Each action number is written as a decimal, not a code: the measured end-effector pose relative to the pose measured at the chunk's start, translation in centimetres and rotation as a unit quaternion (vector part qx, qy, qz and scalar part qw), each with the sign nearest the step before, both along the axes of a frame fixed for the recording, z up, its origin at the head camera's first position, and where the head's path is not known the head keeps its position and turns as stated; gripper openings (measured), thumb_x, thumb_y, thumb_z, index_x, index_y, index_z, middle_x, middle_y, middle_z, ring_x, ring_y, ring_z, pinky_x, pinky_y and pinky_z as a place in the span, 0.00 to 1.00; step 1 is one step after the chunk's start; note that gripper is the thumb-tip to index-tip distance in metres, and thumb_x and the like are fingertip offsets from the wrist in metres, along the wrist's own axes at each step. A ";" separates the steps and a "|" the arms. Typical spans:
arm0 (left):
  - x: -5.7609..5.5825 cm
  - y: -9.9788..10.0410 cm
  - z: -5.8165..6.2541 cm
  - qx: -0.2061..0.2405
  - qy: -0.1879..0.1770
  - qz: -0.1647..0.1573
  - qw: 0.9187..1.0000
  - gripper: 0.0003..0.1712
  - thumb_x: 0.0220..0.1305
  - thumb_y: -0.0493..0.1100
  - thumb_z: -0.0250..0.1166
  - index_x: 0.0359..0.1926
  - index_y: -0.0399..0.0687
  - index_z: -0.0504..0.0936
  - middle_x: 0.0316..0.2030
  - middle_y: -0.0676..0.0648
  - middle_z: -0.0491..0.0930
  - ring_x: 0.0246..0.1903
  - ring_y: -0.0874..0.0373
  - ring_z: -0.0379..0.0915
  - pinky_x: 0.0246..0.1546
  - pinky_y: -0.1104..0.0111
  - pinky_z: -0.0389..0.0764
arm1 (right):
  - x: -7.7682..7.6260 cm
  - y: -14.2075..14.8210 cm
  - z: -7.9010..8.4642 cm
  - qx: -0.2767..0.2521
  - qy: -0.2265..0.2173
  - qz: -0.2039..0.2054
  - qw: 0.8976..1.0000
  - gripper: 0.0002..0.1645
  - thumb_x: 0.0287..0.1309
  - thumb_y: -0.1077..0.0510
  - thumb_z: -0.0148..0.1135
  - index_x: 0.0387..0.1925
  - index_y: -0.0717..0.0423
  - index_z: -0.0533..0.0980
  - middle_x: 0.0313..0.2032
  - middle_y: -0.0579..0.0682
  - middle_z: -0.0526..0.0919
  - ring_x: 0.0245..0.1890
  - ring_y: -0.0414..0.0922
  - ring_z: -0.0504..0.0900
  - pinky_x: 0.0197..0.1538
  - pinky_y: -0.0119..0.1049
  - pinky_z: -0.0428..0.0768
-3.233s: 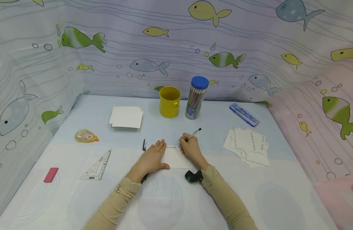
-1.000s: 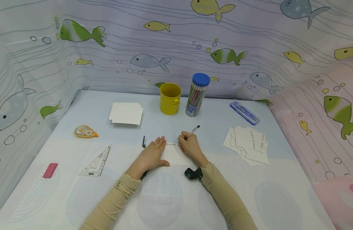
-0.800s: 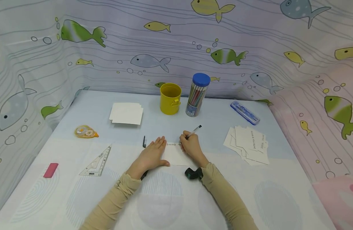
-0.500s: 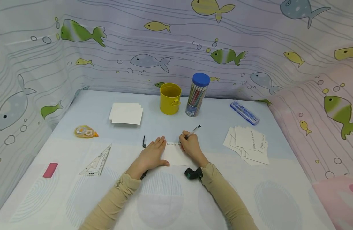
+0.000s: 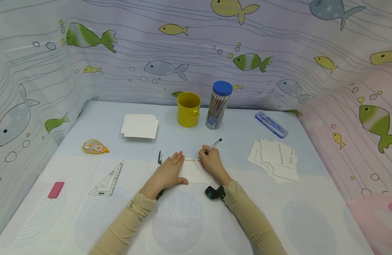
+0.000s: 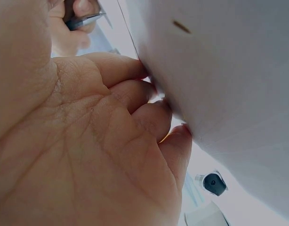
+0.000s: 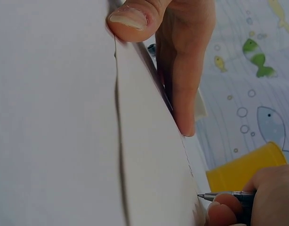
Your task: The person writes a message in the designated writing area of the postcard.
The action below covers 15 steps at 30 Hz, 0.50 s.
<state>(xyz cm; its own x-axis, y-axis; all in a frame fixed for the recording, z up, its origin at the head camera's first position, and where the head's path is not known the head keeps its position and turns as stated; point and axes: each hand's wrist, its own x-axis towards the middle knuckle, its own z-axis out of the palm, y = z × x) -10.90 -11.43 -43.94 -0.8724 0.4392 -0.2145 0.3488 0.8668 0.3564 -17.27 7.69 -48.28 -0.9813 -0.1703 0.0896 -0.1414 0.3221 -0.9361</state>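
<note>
A white paper card (image 5: 196,174) lies on the table between both hands, with a short line of small handwriting along its far edge. The left hand (image 5: 166,174) rests on the card's left side, fingers extended and thumb spread along the near edge. In the right hand (image 5: 212,163) a pen (image 5: 217,142) is pinched, its tip down at the end of the written line. The right wrist view shows the metal pen tip (image 7: 203,195) touching the card, with the left thumb (image 7: 132,21) on the card's edge. Beyond the left fingers lies a black pen cap (image 5: 160,158).
Behind the hands stand a yellow bucket (image 5: 188,115) and a blue-lidded pencil tub (image 5: 218,106). Blank cards (image 5: 140,126), correction tape (image 5: 94,147), a set square (image 5: 107,180) and a pink eraser (image 5: 56,190) lie left. Written cards (image 5: 275,161) and a blue case (image 5: 271,124) lie right.
The written line has grown slightly rightward, with small movements of the right hand and pen. The left hand stays in place on the card. The head view has tilted a little since the earliest frame.
</note>
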 end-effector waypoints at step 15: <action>0.1 0.0 0.1 0.001 0.002 0.002 1.000 0.56 0.56 0.60 0.68 0.71 0.28 0.54 0.74 0.33 0.48 0.75 0.39 0.44 0.73 0.48 0.54 | 0.0 0.1 0.0 -0.016 -0.007 0.011 1.000 0.23 0.62 0.63 0.48 0.12 0.52 0.58 0.06 0.44 0.67 0.06 0.37 0.66 0.10 0.27 0.60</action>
